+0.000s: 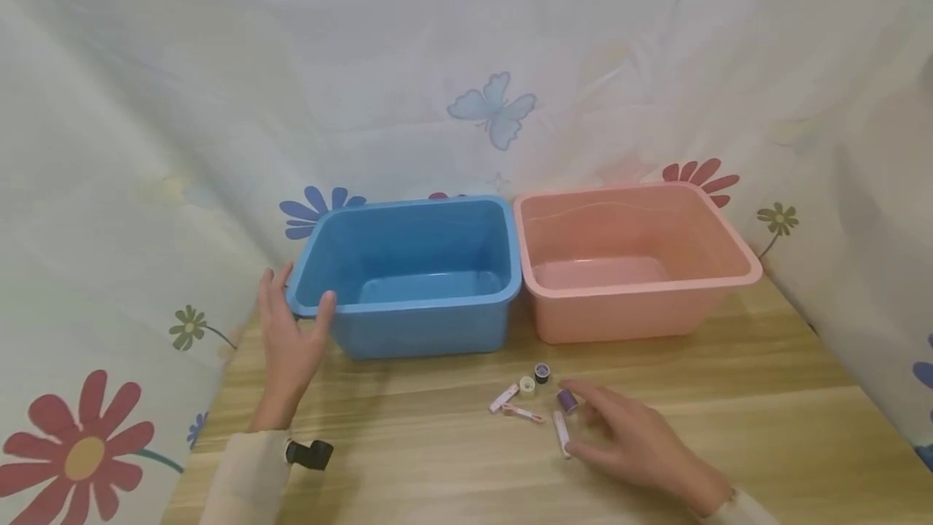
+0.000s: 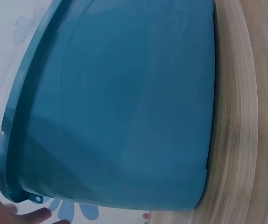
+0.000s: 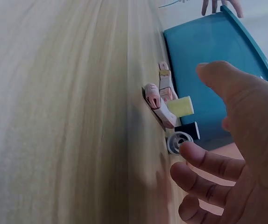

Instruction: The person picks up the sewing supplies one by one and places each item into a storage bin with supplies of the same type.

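Observation:
Spread around the front left corner of the blue tub, my left hand has its thumb and fingers extended near the rim. In the left wrist view, the tub's blue side fills the picture. My right hand is low over the table, fingers apart. Its index fingertip is close to a purple thread spool, its thumb near a folded pale pink strip. A yellow spool and a black spool stand beside two more folded strips, one of them pink and white.
A pink tub stands right of the blue one, rims nearly touching. Both sit at the back of the wood-grain table. A patterned cloth with flowers and butterflies hangs behind and at the sides.

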Tool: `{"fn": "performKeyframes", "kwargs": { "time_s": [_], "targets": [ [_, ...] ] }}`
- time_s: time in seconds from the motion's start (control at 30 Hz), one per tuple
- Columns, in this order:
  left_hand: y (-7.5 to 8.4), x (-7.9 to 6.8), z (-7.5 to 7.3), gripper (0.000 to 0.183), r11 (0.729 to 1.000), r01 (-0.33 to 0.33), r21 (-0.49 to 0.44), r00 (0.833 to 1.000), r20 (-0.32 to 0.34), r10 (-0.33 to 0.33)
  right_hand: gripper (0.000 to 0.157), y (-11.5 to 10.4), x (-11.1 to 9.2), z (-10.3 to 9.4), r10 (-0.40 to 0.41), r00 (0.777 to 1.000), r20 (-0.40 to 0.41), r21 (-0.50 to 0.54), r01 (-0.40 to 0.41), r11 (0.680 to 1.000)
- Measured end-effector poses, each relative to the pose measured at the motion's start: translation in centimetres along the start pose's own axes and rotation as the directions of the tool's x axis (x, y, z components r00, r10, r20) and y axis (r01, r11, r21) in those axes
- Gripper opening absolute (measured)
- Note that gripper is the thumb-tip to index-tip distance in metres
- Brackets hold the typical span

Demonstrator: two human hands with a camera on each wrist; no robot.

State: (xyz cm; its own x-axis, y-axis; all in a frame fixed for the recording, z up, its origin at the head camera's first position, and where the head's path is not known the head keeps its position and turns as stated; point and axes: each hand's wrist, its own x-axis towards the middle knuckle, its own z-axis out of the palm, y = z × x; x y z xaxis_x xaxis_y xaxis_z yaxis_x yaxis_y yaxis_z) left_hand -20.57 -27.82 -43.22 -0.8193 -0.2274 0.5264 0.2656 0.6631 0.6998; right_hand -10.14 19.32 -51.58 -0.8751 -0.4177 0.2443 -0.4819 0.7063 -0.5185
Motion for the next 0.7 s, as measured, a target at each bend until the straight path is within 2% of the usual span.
{"fn": "performKeyframes", "kwargs": {
  "time_s": [0.13, 0.27, 0.7],
  "targets": [
    [-0.1, 0.0, -0.1, 0.077, 0.997, 0.061, -0.057, 0.997, 0.046, -0.058, 0.075, 0.1, 0.7, 0.4, -0.036, 0.999, 0.023, -0.021, 0.037, 0.999],
    [-0.3, 0.0, 0.1, 0.078, 0.987, 0.136, -0.086, 0.987, 0.1, -0.127, 0.073, 0.1, 1.2, 0.5, -0.058, 0.997, 0.042, -0.043, 0.06, 0.997],
    [-1.0, -0.6, 0.4, 0.079, 0.972, 0.213, -0.099, 0.965, 0.178, -0.193, 0.067, -0.2, 1.8, 1.2, 0.001, 0.996, 0.088, -0.129, 0.011, 0.992]
  ]
}}
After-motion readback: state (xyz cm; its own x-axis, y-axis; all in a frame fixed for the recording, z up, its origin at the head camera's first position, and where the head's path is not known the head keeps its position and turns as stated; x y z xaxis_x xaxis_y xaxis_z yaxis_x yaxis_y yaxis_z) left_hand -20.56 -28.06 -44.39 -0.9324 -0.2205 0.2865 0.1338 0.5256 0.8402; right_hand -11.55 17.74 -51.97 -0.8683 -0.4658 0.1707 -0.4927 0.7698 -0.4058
